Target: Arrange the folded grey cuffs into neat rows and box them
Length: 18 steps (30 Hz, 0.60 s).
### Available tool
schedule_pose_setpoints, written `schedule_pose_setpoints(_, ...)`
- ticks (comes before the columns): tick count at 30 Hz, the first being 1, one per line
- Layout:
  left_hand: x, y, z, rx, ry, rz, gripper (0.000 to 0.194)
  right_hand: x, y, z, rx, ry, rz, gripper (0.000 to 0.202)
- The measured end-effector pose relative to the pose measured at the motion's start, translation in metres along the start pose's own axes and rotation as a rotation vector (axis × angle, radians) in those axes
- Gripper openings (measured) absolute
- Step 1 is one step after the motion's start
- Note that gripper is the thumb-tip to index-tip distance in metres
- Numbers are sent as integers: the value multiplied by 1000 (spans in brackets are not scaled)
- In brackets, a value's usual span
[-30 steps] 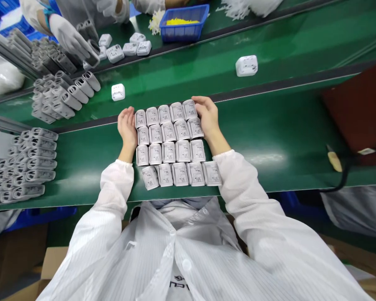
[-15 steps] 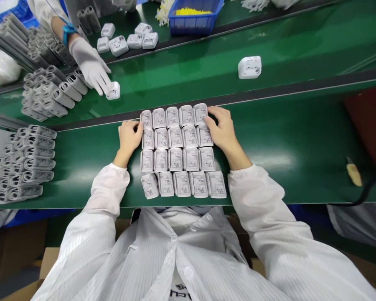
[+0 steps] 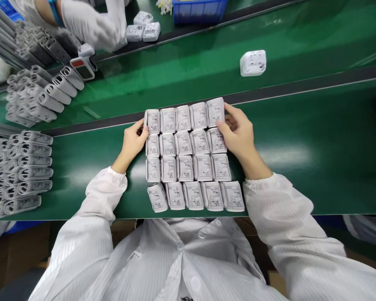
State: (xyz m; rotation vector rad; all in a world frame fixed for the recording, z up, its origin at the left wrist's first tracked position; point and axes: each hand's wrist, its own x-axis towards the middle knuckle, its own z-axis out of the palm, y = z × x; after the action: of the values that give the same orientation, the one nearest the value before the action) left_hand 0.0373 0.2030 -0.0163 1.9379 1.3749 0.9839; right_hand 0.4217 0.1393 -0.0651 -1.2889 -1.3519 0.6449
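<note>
Folded paper leaflets (image 3: 185,168) printed with line drawings lie in rows on the green bench in front of me. My left hand (image 3: 133,141) holds the left end of the farthest row (image 3: 183,118), thumb on the near side and fingers at the outer edge. At the right end of that same row, my right hand (image 3: 240,136) grips the last leaflet, which looks slightly raised and tilted. The row is pressed between both hands. In the nearest row, the leftmost leaflet (image 3: 158,197) sits askew.
More folded leaflets (image 3: 34,161) are stacked at the left, with another group (image 3: 47,94) beyond. A white socket adapter (image 3: 253,63) rests on the green belt (image 3: 175,67). A co-worker's gloved hand (image 3: 87,23) is at upper left, near several adapters (image 3: 143,27) and a blue bin (image 3: 198,11).
Both my hands keep hold of the far row, whose right end now looks lifted. The view has shifted. The co-worker's gloved hand has left the adapter on the belt and moved back.
</note>
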Motion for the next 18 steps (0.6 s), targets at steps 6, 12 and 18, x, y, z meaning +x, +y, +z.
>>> schedule_pose_setpoints(6, -1, -5, 3, -114, -23, -43, 58, -2, 1, -3, 11, -5, 39, 69)
schedule_pose_setpoints(12, -1, -7, 5, -140, -10, -41, 60, -2, 3, -4, 31, 5, 40, 70)
schedule_pose_setpoints(18, -1, -9, 6, -167, 3, -47, 62, -2, 0, -4, 28, 5, 47, 70)
